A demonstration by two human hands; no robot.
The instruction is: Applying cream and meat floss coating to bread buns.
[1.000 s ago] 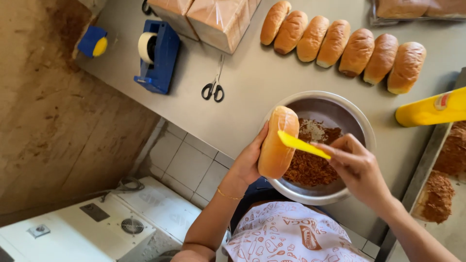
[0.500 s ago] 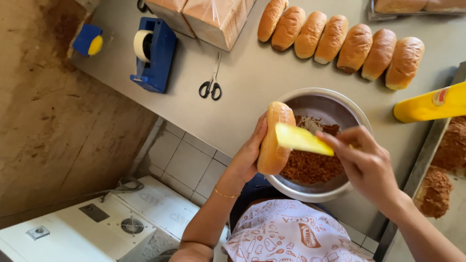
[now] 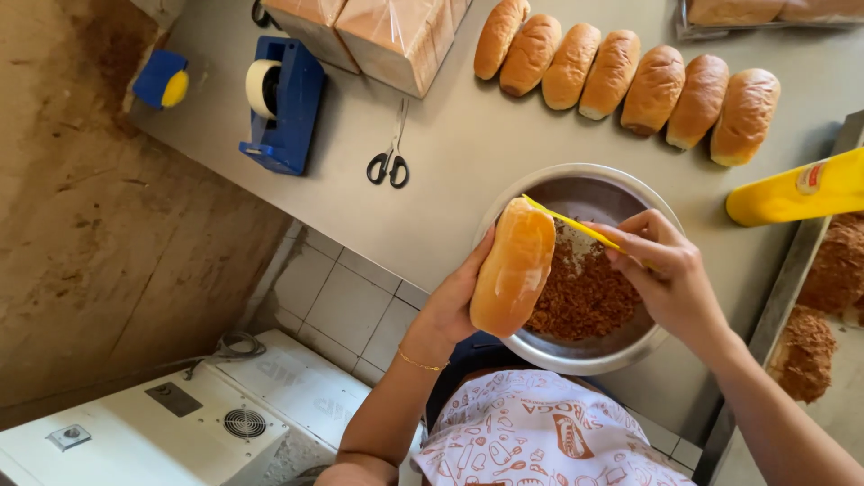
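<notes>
My left hand (image 3: pixel 454 301) grips a long golden bread roll (image 3: pixel 513 265) upright over the near rim of a metal bowl (image 3: pixel 621 346). The bowl holds brown shredded filling (image 3: pixel 585 297). My right hand (image 3: pixel 666 274) pinches a flat yellow plastic scraper (image 3: pixel 571 220), whose tip touches the top of the roll. Both hands hover above the bowl at the counter's front edge.
Several more rolls (image 3: pixel 621 76) lie in a row at the back of the grey counter (image 3: pixel 450 153). Black scissors (image 3: pixel 390 157), a blue tape dispenser (image 3: pixel 283 99), wrapped bread loaves (image 3: pixel 378 31), a yellow bottle (image 3: pixel 796 189) and a tray with brown filling (image 3: pixel 823 306) surround the bowl.
The yellow scraper has risen from the roll's middle to its top end. The roll stays in my left hand over the bowl.
</notes>
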